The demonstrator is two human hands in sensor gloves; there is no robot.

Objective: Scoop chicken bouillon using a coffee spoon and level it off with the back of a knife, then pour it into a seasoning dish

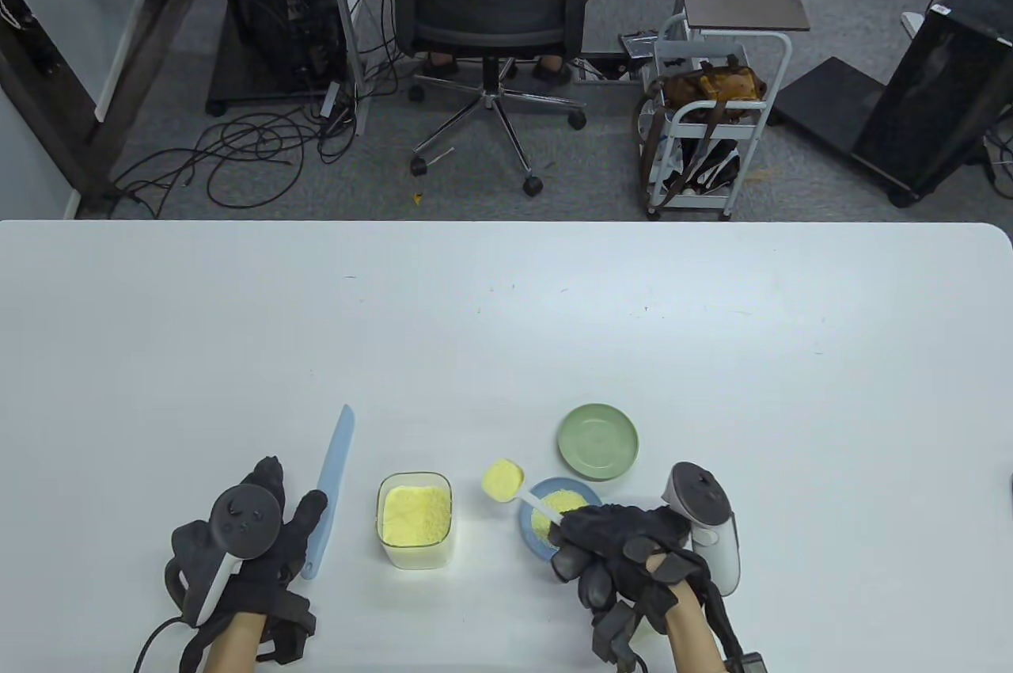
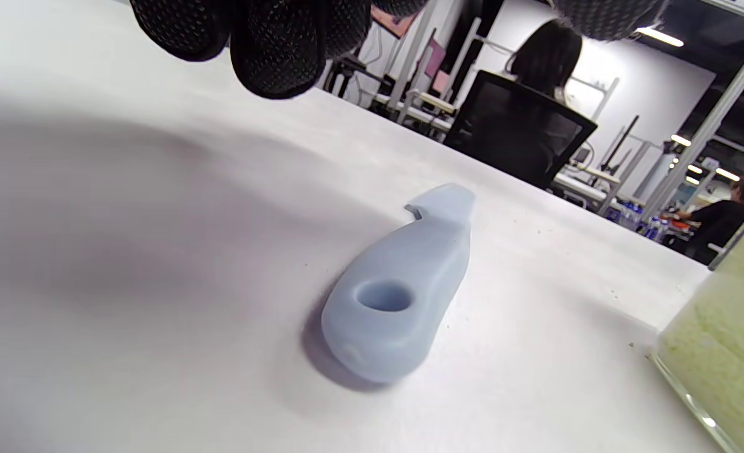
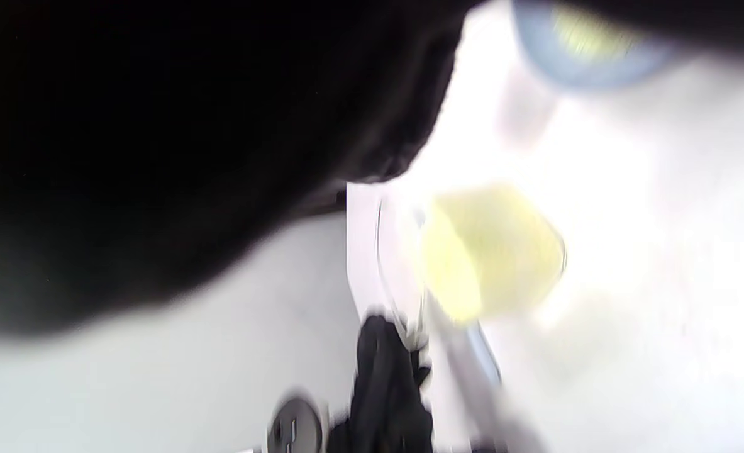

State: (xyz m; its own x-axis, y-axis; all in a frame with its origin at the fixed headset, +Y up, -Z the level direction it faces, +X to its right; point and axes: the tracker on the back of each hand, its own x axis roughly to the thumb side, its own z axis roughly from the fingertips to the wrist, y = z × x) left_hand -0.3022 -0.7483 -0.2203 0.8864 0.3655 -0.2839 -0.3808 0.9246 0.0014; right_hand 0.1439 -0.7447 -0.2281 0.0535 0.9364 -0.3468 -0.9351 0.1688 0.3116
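My right hand (image 1: 578,538) pinches the handle of a white coffee spoon (image 1: 506,480). Its bowl is heaped with yellow bouillon and hangs above the table, between the glass container of bouillon (image 1: 415,519) and a blue seasoning dish (image 1: 529,526). That dish holds some bouillon and is partly hidden by my fingers. A light blue knife (image 1: 335,459) lies flat on the table left of the container. My left hand (image 1: 305,519) sits at its handle. In the left wrist view the handle (image 2: 403,296) lies free on the table, with my fingertips (image 2: 277,50) above it. The right wrist view is blurred.
An empty green dish (image 1: 598,442) stands just behind the blue one. The container's glass wall (image 2: 724,352) fills the right edge of the left wrist view. The white table (image 1: 506,309) stretches far back; beyond it are an office chair (image 1: 491,0) and a cart (image 1: 712,119).
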